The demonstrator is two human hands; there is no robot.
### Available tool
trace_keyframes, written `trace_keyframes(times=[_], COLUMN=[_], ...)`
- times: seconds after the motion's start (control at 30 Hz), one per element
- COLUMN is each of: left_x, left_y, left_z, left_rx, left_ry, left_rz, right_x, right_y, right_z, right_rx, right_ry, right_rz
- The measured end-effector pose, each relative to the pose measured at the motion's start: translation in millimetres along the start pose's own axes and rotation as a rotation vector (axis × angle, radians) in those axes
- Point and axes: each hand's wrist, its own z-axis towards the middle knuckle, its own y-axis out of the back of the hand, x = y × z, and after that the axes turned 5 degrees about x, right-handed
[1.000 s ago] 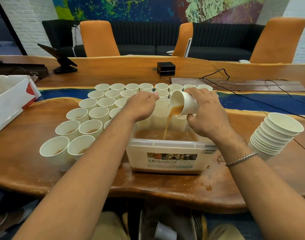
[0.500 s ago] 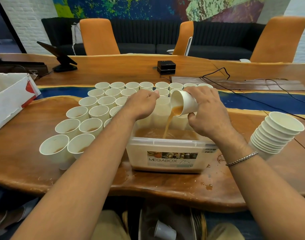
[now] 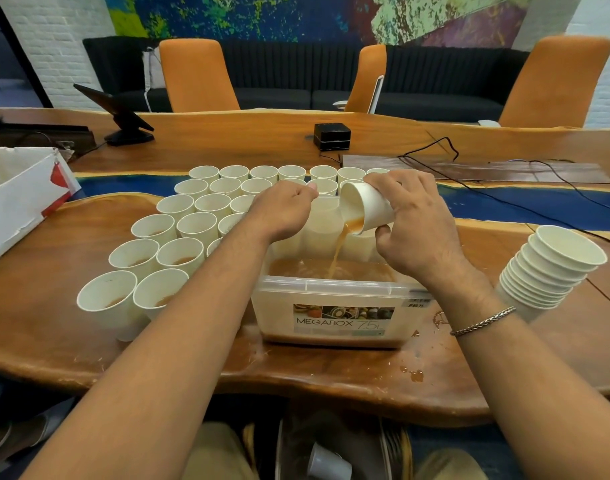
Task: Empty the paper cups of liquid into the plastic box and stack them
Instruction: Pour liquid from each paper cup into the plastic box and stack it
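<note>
Both hands are over the plastic box [image 3: 275,313], ctr frame. The right hand [image 3: 414,230] grips a paper cup [image 3: 365,209] round its wall, tipped mouth down-left, w/ brown liquid [image 3: 336,254] streaming into the box. The left hand [image 3: 282,213] sits curled just left of it, over the box's far edge; can't tell if it holds anything. Filled cups [image 3: 178,233] crowd the counter [image 3: 54,341] at left & behind, and a stack of empties [image 3: 553,268] leans at right. Cups are prob. light, thin-walled, easy to crush, maybe slick w/ drips. Best to take them mid-wall, thumb vs. fingers, w/ a gentle squeeze, not by the rim. The box is likely heavy w/ liquid, so leave it put.
</note>
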Motion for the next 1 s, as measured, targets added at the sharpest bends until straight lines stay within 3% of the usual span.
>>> trace_keyframes(times=[0.4,1.0], left_x=[-1.5,0.0], left_y=[1.0,1.0], left_z=[-2.1,-0.9], left_rx=[0.0,0.002], left_ry=[0.004,-0.017], left_rz=[0.004,-0.002], right_x=[1.1,1.7], right_y=[1.7,0.7], right_z=[-1.0,-1.9], right_rx=[0.008,-0.187], right_ry=[0.012,0.089], right_rz=[-0.02,-0.049])
